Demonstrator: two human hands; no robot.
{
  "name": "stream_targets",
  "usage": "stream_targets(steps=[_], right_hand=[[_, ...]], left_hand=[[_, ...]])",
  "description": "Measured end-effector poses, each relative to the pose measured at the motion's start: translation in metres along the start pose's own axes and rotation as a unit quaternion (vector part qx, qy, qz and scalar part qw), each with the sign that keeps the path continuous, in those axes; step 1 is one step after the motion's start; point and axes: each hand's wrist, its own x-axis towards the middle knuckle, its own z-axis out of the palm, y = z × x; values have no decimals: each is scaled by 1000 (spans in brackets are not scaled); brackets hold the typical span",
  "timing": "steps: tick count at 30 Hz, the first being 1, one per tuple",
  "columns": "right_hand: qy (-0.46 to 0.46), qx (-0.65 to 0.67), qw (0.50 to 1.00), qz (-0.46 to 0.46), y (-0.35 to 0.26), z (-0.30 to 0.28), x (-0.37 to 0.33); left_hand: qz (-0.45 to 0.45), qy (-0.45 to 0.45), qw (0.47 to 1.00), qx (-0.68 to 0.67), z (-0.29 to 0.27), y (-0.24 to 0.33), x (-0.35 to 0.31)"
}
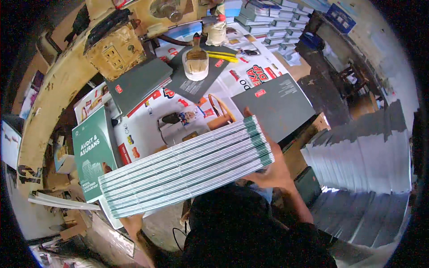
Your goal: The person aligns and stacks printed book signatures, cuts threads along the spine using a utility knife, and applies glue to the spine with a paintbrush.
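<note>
Between my two hands is a thick stack of unbound book blocks (183, 167), tilted, with white and green striped spines turned up toward me. My left hand (132, 223) grips its lower left end, mostly hidden beneath, with a fingertip showing at the far side. My right hand (276, 172) is closed around the right end, its fingers along the edge. Left of the stack lies a green book cover (91, 154), partly under the stack's left end. Past the stack, a grey cover (275, 107) lies flat on the right of the printed-sheet-covered table (147, 129).
A wide brush stands in a white-coated pot (195, 73) on dark covers, beside yellow-handled scissors or a similar tool (223, 56). More grey covers (143, 85) lie at left. Tall stacks of grey-covered books (357, 156) stand on the right, and others (272, 27) at the back.
</note>
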Motion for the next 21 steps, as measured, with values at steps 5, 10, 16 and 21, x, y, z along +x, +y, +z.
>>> stream_targets(steps=[5, 10, 16, 21], right_hand=[[107, -43, 991, 74, 7, 5, 11], [135, -56, 989, -7, -1, -4, 34], [129, -88, 988, -3, 15, 5, 39], [41, 120, 990, -69, 6, 6, 49]], left_hand=[[59, 31, 993, 101, 29, -64, 11], [120, 150, 979, -62, 38, -2, 44], [80, 126, 989, -22, 54, 9, 58], [5, 106, 988, -109, 60, 42, 31]])
